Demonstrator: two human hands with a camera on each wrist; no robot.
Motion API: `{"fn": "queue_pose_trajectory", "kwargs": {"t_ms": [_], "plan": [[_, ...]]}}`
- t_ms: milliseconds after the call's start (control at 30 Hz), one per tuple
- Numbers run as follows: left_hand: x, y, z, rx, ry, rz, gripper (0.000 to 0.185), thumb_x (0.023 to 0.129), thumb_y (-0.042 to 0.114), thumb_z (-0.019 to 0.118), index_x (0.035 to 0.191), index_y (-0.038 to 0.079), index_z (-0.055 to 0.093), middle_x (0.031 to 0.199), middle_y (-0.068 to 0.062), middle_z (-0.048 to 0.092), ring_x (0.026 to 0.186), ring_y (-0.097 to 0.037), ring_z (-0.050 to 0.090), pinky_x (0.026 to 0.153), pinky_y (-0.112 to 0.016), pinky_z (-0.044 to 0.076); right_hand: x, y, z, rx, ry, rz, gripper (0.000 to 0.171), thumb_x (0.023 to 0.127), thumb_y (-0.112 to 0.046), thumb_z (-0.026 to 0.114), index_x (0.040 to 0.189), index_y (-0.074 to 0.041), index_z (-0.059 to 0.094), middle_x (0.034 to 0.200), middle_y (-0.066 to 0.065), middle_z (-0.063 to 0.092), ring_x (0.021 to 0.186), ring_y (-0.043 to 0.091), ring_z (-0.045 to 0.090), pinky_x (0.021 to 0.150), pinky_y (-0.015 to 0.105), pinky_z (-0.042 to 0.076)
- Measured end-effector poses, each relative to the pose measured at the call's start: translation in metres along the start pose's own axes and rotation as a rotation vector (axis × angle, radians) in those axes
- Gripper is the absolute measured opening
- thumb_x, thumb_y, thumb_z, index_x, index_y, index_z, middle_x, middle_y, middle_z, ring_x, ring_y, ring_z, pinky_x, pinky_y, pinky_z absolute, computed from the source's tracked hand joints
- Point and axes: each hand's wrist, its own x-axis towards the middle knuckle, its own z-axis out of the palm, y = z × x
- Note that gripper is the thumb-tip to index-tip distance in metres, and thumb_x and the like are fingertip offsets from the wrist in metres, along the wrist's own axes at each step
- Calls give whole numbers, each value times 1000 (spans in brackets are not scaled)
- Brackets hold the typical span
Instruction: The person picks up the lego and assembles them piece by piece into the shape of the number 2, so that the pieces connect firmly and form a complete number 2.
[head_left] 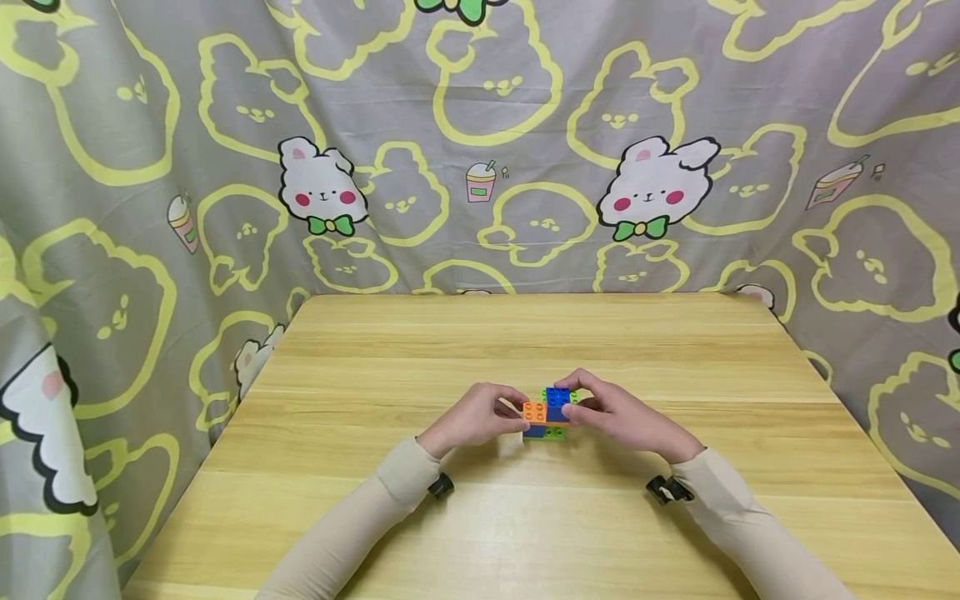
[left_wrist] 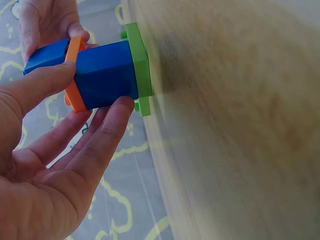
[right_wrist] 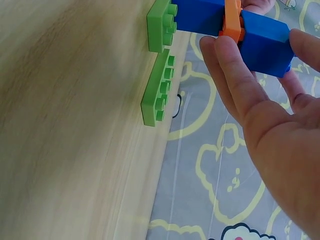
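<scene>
Plainly, both grips are narrowed onto one stack from where I watch: the left hand point(head_left: 474, 414) pinches the orange plate point(head_left: 534, 411), fingertips also touching the lower blue block point(left_wrist: 106, 75), while the right hand point(head_left: 618, 414) pinches the upper blue block point(head_left: 557, 396) between thumb and fingers. I see the stack rise from a green plate point(left_wrist: 140, 62) on the table point(head_left: 480, 533), another green plate point(right_wrist: 157, 92) just beside it; labels on the curtain's printed cups point(head_left: 481, 183) are too small for me to read
</scene>
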Motion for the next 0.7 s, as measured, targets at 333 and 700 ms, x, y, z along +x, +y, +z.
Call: {"fn": "queue_pose_trajectory", "kwargs": {"t_ms": [333,700], "plan": [[0,-1,0,-4,-2,2,32,92,17,79,121,5,72,117,-10,73,96,-18,74,82,-31,60,1,1,1,22,6,13,31,106,-29,58,134,-17,52,130,15,60,105,27,71,90,48,57],[0,-1,0,-7,-5,3,33,92,17,78,122,5,72,117,-10,73,96,-16,74,81,-28,60,1,2,-1,47,13,29,29,104,-30,61,132,-21,56,132,13,57,104,28,70,90,50,57]]}}
